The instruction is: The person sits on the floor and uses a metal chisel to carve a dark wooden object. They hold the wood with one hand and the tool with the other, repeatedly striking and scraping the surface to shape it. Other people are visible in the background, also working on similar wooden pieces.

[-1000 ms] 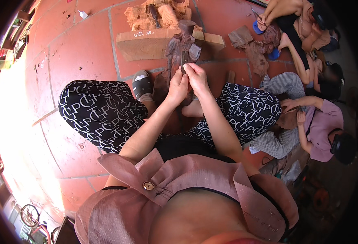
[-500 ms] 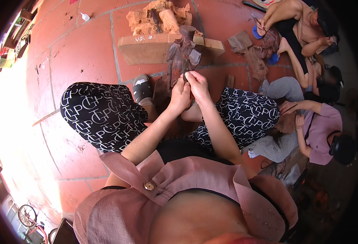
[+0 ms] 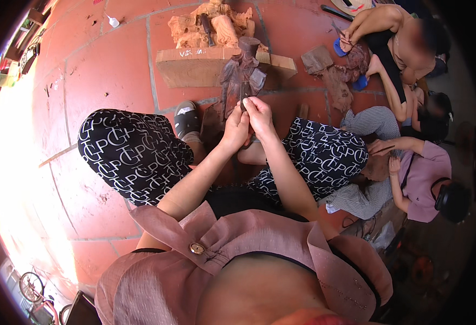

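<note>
A dark brown carved wooden figure (image 3: 239, 76) with a flat-topped head stands upright between my knees. Against its lower front, both hands close together around a slim, dark carving tool (image 3: 243, 91). The thin end of the tool points at the figure; fingers hide the rest, so its exact kind is unclear. My left hand (image 3: 234, 130) is closed, lower and nearer to me. Beside it, my right hand (image 3: 259, 117) is closed too, with its thumb stretched along the tool.
Behind the figure, a thick wooden board (image 3: 194, 67) stands by a pale orange carving (image 3: 224, 30) with a dark-handled tool (image 3: 207, 30) on it. A brown carved piece (image 3: 338, 84) lies at right, near co-workers holding tools. My sandalled foot (image 3: 187, 119) rests on red tiles.
My hands stay close together at the figure's front, with only a slight shift. At the right, a co-worker's thin tool has changed its angle a little.
</note>
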### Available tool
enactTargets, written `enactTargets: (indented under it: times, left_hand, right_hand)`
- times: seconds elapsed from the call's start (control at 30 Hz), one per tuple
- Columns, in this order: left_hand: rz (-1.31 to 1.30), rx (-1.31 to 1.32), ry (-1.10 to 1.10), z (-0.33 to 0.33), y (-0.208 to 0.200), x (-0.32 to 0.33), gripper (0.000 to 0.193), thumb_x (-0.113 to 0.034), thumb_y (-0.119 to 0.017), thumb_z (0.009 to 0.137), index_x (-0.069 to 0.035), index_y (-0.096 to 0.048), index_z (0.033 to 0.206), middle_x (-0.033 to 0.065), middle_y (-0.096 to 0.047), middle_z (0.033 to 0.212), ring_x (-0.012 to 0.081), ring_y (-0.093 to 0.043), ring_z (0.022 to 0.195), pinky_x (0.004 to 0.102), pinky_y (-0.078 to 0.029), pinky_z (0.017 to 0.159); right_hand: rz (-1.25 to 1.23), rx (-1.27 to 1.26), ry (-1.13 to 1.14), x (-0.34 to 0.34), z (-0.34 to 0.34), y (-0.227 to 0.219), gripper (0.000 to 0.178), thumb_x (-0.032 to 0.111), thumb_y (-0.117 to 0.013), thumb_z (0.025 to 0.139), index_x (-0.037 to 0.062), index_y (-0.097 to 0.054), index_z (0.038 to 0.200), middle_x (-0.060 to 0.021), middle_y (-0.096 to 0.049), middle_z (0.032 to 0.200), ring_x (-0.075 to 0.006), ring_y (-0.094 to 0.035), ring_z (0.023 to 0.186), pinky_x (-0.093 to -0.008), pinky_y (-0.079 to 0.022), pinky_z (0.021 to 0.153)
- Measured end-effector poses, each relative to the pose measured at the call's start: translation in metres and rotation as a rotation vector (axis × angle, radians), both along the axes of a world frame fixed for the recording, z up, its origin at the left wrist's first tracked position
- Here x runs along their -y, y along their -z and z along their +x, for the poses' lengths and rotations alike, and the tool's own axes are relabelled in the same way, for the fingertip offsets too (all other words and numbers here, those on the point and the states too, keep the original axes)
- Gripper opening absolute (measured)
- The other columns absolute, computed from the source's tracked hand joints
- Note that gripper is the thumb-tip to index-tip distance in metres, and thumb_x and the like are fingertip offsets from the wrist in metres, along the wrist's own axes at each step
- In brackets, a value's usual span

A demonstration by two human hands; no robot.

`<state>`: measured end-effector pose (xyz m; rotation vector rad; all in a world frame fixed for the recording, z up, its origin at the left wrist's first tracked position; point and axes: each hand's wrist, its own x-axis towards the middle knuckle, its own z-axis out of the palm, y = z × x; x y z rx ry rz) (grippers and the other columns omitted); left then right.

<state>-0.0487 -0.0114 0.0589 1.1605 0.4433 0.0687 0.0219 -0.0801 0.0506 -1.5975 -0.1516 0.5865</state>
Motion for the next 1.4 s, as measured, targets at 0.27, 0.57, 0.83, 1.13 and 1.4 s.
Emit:
enactTargets:
  times: [0.27, 0.57, 0.83, 1.13, 1.4]
  left_hand:
    - [0.052, 0.021, -0.031, 0.005, 0.008, 0.0, 0.023, -0.011, -0.034, 0.095, -0.001, -0.044, 0.113, 0.0031, -0.049, 0.057, 0.0109, -0.044, 0.035, 0.0254, -0.035, 0.031]
    - [0.042, 0.01, -0.041, 0.002, 0.003, -0.003, 0.021, -0.011, -0.035, 0.096, -0.001, -0.046, 0.109, 0.0028, -0.049, 0.057, 0.0105, -0.043, 0.036, 0.0251, -0.036, 0.032]
    - [0.026, -0.007, 0.001, 0.002, -0.006, -0.004, 0.021, -0.013, -0.031, 0.097, -0.002, -0.046, 0.105, 0.0017, -0.047, 0.059, 0.0085, -0.042, 0.038, 0.0223, -0.036, 0.031]
    - [-0.07, 0.005, -0.032, 0.003, -0.003, 0.0, 0.017, -0.009, -0.032, 0.095, -0.001, -0.046, 0.1, 0.0035, -0.049, 0.058, 0.011, -0.044, 0.035, 0.0254, -0.037, 0.03]
    - [-0.097, 0.025, -0.034, 0.007, -0.008, -0.003, 0.021, -0.011, -0.031, 0.096, 0.002, -0.044, 0.107, 0.0045, -0.05, 0.059, 0.011, -0.045, 0.036, 0.0246, -0.04, 0.03]
  right_hand:
    - [-0.014, -0.044, -0.004, 0.001, 0.004, -0.001, 0.022, 0.019, -0.056, 0.092, -0.0003, -0.064, 0.086, 0.0003, -0.059, 0.072, -0.0058, -0.051, 0.066, -0.0226, -0.043, 0.06]
    - [0.0, 0.001, 0.014, -0.003, -0.004, -0.007, 0.021, 0.017, -0.055, 0.092, 0.0003, -0.064, 0.086, -0.0001, -0.058, 0.069, -0.0069, -0.051, 0.062, -0.0239, -0.043, 0.058]
    - [-0.053, -0.071, -0.03, 0.001, 0.003, -0.018, 0.019, 0.017, -0.055, 0.091, 0.0012, -0.065, 0.086, 0.0006, -0.057, 0.066, -0.0054, -0.049, 0.061, -0.0234, -0.042, 0.054]
    - [-0.087, 0.076, -0.03, 0.003, 0.006, -0.006, 0.024, 0.021, -0.057, 0.09, -0.0003, -0.064, 0.083, 0.0, -0.055, 0.062, -0.0065, -0.049, 0.057, -0.0251, -0.042, 0.051]
    - [-0.098, -0.076, -0.013, -0.002, 0.004, -0.033, 0.022, 0.019, -0.057, 0.09, -0.0004, -0.064, 0.082, -0.0006, -0.056, 0.062, -0.0065, -0.05, 0.059, -0.0251, -0.042, 0.053]
